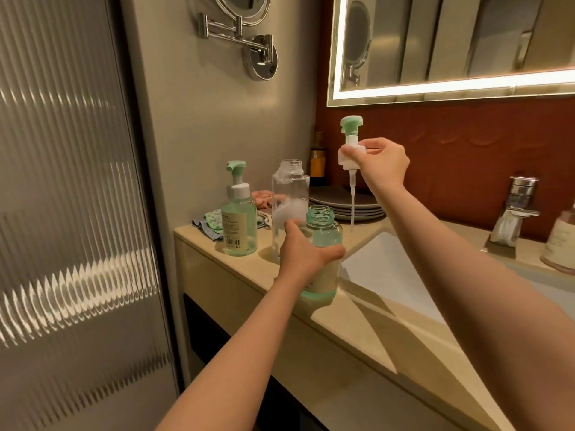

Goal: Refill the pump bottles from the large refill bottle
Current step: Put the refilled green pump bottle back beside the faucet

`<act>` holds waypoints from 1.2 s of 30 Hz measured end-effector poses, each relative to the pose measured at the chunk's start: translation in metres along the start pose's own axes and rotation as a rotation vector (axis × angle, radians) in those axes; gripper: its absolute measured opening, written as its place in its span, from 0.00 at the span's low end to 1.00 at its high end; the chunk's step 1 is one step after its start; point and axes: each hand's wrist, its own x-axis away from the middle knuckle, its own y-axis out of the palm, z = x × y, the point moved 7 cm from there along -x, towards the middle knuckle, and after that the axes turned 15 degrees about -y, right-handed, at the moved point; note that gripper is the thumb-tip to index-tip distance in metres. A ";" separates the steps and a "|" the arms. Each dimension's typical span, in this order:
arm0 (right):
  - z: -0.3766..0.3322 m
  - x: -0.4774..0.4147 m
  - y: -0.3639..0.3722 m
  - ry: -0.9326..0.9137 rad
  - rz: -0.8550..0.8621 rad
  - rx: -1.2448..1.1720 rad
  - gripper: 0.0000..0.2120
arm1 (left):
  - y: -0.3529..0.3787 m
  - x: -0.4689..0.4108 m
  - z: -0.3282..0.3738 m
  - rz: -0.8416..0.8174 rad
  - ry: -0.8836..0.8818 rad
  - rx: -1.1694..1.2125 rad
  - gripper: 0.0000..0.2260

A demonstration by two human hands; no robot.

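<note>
Two hands noted. The left hand (pixel 306 253) is wrapped round one open green bottle (pixel 325 227), which stands on the counter (pixel 351 331) by the near-left corner of the sink (pixel 389 269). Its neck is uncapped and a thin band of green is seen at the base. The right hand (pixel 384 164) is pinched on one removed pump head (pixel 351 141), with a green top and a white collar. The pump head is held up above the counter, well apart from the open bottle, and its dip tube hangs down.

Fixtures:
- one ribbed glass door (pixel 71 194)
- one lit wall mirror (pixel 451 45)
- one white sink
- one swing-arm mirror (pixel 249 35)
- one chrome tap (pixel 518 206)

One stack of grey plates (pixel 345 205) is set at the back of the counter.

Other bottles:
- one clear tall bottle (pixel 291 194), uncapped with foam inside, just behind the left hand
- one capped green pump bottle (pixel 239 225), mostly full, to its left
- one dark bottle (pixel 318 160) with a yellow label, in the back corner
- one pinkish container (pixel 561 244), cut off at the right edge

Some cloths (pixel 208 223) are bunched behind the bottles.
</note>
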 end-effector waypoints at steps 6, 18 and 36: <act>-0.041 -0.010 -0.023 -0.088 0.088 -0.058 0.20 | 0.013 0.004 0.007 -0.001 -0.003 -0.006 0.36; -0.054 0.009 -0.012 -0.062 0.054 -0.244 0.22 | 0.015 -0.001 0.002 -0.013 -0.053 0.028 0.39; -0.004 0.063 0.008 0.014 -0.259 -0.277 0.15 | 0.018 -0.009 0.002 0.008 -0.027 0.008 0.40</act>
